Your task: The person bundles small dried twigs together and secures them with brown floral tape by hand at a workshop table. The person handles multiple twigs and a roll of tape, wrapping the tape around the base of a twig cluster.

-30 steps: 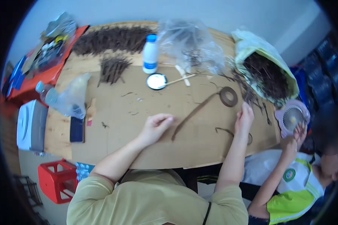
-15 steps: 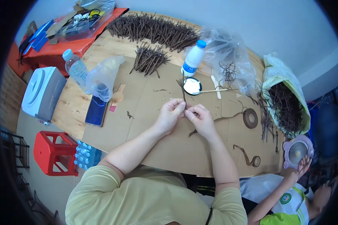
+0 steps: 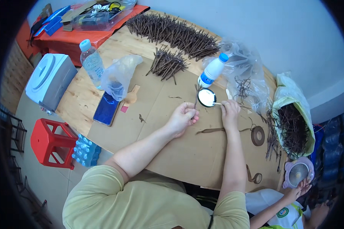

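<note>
My left hand (image 3: 183, 119) is closed on a thin brown twig (image 3: 197, 95) that stands upright from its fingertips and splits into small branches at the top. Just right of the twig sits a shallow black dish (image 3: 208, 107) holding white paste (image 3: 206, 97). My right hand (image 3: 230, 113) pinches a slim wooden stick (image 3: 217, 103), whose far end reaches the dish's right edge. Under my right wrist a strip of brown tape (image 3: 211, 130) lies on the cardboard. A white bottle with a blue cap (image 3: 213, 71) stands behind the dish.
Bundled brown twigs (image 3: 172, 34) line the table's back, with a smaller pile (image 3: 167, 64) before them. Tape rolls (image 3: 257, 135), a sack of twigs (image 3: 294, 128) and a small fan (image 3: 299, 173) are right, beside another person's hand (image 3: 304, 187). Phone (image 3: 105, 110) and clear bottle (image 3: 92, 65) are left.
My right hand has left the twig, moved right and taken hold of the wooden stick by the dish. My left hand keeps the twig. The whole view has shifted somewhat.
</note>
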The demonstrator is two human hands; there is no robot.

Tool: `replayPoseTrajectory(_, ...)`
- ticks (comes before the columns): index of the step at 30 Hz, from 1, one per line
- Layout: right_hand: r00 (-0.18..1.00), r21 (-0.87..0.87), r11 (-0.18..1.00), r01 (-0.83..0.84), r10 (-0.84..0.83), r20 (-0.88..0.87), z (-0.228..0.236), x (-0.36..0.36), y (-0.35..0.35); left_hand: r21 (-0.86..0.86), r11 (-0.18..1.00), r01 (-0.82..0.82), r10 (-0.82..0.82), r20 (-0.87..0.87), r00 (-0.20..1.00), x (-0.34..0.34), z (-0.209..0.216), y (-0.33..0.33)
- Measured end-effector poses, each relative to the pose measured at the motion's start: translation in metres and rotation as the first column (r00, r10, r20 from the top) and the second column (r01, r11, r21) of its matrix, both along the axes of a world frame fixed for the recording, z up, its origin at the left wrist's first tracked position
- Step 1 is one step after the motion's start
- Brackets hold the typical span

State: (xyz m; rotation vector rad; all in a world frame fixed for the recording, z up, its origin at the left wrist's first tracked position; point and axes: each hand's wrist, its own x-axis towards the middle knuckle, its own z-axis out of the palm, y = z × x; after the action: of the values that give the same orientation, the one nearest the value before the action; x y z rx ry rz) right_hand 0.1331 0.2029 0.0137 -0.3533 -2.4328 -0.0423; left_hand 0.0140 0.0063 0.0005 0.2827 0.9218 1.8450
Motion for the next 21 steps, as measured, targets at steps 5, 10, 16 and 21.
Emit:
replayPoseTrajectory(5,0.990,-0.240,0.967,-0.086,0.055,-0.131,0.014,-0.003,-0.040,0.050,0.997,0.058,-0.062,0.087,0.994,-0.003,0.000,-0.002)
replayPoseTrajectory(10,0.986,-0.295,0.953,-0.073,0.024,-0.167,0.012,-0.003,-0.045,0.125,0.984,0.127,-0.138,0.088,0.986,-0.002,0.005,-0.004)
replayPoseTrajectory(16,0.990,-0.300,0.949,-0.097,0.062,-0.126,0.010,0.002,-0.049,0.148,0.983,0.111,-0.129,0.116,0.985,-0.006,0.003,-0.004)
replayPoseTrajectory(21,0.995,-0.285,0.957,-0.058,0.030,-0.099,0.013,0.004,-0.049,0.157,0.982,0.100,-0.117,0.101,0.988,-0.006,0.004,-0.003)
